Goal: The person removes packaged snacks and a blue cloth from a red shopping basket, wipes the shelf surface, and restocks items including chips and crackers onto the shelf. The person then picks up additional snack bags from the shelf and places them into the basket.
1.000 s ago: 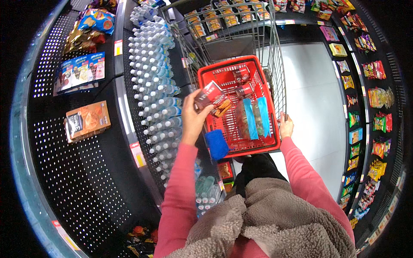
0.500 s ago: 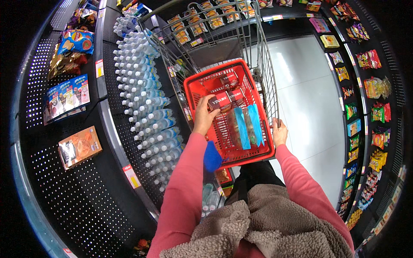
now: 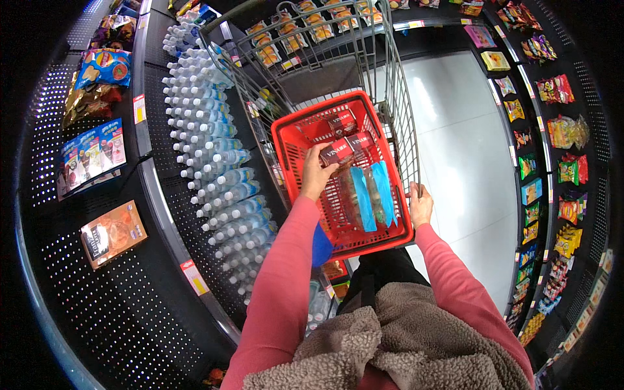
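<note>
Supermarket aisle, bottled water [image 3: 208,162] alongside: left hand [image 3: 316,175] grasps a dark red packet [image 3: 339,151] inside the red basket [image 3: 396,234]; right hand [image 3: 420,207] clenches the cart [image 3: 364,58] rail.

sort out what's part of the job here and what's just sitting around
In use: left hand placing dark red packet in red basket; right hand on grey trolley.
Lying about: water bottles, orange packet, snack bags on shelves.
</note>
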Demonstrator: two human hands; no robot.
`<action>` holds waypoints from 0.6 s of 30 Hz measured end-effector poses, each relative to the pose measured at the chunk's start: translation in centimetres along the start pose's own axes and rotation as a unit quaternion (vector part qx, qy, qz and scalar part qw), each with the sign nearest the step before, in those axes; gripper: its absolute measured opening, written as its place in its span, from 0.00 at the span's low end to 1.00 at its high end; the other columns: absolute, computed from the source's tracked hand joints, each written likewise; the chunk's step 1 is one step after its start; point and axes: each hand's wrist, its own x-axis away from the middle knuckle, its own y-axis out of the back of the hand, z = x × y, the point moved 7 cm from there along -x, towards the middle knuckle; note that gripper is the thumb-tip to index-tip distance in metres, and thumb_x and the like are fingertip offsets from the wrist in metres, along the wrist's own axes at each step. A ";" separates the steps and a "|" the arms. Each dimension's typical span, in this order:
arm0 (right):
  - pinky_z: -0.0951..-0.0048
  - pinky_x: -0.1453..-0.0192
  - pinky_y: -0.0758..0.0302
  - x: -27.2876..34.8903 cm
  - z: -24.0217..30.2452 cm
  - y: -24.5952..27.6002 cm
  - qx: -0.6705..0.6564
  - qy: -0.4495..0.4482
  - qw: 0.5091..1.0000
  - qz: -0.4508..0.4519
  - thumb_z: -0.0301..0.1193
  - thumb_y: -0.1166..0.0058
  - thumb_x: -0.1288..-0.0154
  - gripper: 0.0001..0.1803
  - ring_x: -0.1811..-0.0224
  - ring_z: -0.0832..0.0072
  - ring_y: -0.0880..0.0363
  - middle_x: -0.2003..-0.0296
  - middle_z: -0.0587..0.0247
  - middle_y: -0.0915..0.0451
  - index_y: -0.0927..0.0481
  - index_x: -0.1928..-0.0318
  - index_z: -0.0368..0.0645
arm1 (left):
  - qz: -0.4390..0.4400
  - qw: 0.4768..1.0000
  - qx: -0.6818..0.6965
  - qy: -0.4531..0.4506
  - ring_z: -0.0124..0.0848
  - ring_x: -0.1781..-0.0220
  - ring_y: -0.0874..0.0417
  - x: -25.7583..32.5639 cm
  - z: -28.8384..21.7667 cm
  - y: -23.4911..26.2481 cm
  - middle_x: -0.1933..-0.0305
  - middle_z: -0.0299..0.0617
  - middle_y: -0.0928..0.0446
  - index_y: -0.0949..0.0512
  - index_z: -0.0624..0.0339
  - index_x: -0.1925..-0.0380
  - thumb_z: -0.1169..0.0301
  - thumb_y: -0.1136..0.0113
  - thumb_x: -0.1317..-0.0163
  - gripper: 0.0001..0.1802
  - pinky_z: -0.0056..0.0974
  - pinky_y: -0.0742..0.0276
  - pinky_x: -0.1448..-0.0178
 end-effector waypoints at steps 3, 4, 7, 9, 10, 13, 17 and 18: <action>0.60 0.52 0.20 0.0 0.0 -0.1 -0.003 0.003 1.000 -0.003 0.51 0.47 0.22 0.25 0.62 0.61 0.11 0.70 0.54 0.11 0.15 0.54 0.39 | 0.003 1.000 -0.001 0.005 0.42 0.38 0.17 0.1 0.3 0.0 0.41 0.45 0.20 0.22 0.57 0.41 0.79 0.20 0.52 0.35 0.43 0.22 0.34; 0.61 0.53 0.20 0.0 -0.1 0.0 -0.002 0.004 1.000 -0.005 0.51 0.47 0.22 0.25 0.63 0.62 0.11 0.70 0.55 0.12 0.15 0.54 0.39 | 0.014 1.000 -0.010 0.017 0.42 0.37 0.17 0.1 0.6 0.0 0.42 0.45 0.20 0.22 0.57 0.42 0.79 0.20 0.52 0.35 0.43 0.22 0.33; 0.61 0.54 0.20 -0.1 0.1 0.0 0.003 0.026 1.000 -0.008 0.51 0.48 0.21 0.25 0.64 0.63 0.11 0.70 0.55 0.12 0.16 0.55 0.39 | 0.049 0.999 -0.014 -0.011 0.42 0.37 0.18 -0.3 0.4 0.3 0.42 0.44 0.20 0.22 0.56 0.42 0.79 0.20 0.52 0.35 0.43 0.23 0.32; 0.61 0.54 0.20 -0.1 -0.1 0.0 0.004 0.017 1.000 -0.006 0.51 0.48 0.21 0.25 0.65 0.63 0.12 0.70 0.56 0.12 0.15 0.54 0.40 | 0.050 0.999 0.006 -0.004 0.40 0.36 0.19 -1.0 0.6 0.5 0.41 0.44 0.20 0.23 0.57 0.41 0.78 0.20 0.51 0.35 0.43 0.24 0.31; 0.61 0.54 0.20 -0.1 -0.1 -0.1 0.005 0.013 1.000 -0.005 0.51 0.47 0.21 0.25 0.65 0.63 0.12 0.70 0.56 0.12 0.15 0.54 0.40 | 0.041 0.999 0.014 0.002 0.40 0.36 0.19 -1.4 0.7 0.7 0.41 0.44 0.20 0.23 0.58 0.40 0.78 0.20 0.50 0.35 0.43 0.24 0.31; 0.61 0.54 0.20 -0.1 -0.1 -0.1 -0.005 0.007 1.000 -0.007 0.51 0.48 0.21 0.24 0.65 0.64 0.12 0.71 0.56 0.12 0.15 0.54 0.40 | 0.020 0.999 0.024 0.013 0.37 0.36 0.19 -1.5 0.9 0.8 0.40 0.43 0.20 0.23 0.58 0.39 0.77 0.20 0.48 0.34 0.42 0.24 0.32; 0.61 0.54 0.20 0.0 -0.1 -0.1 -0.010 0.006 1.000 -0.007 0.50 0.47 0.21 0.24 0.65 0.64 0.12 0.70 0.56 0.12 0.14 0.52 0.40 | -0.001 0.999 0.047 -0.006 0.42 0.37 0.18 -1.2 -0.4 1.4 0.41 0.47 0.20 0.22 0.58 0.40 0.77 0.20 0.50 0.34 0.43 0.23 0.32; 0.61 0.54 0.20 0.0 0.0 0.0 -0.011 0.012 1.000 -0.009 0.50 0.47 0.21 0.24 0.65 0.64 0.12 0.70 0.56 0.12 0.14 0.52 0.39 | 0.000 0.999 0.044 0.006 0.44 0.36 0.18 -1.2 -0.6 1.7 0.41 0.49 0.20 0.22 0.58 0.41 0.77 0.20 0.51 0.34 0.44 0.22 0.32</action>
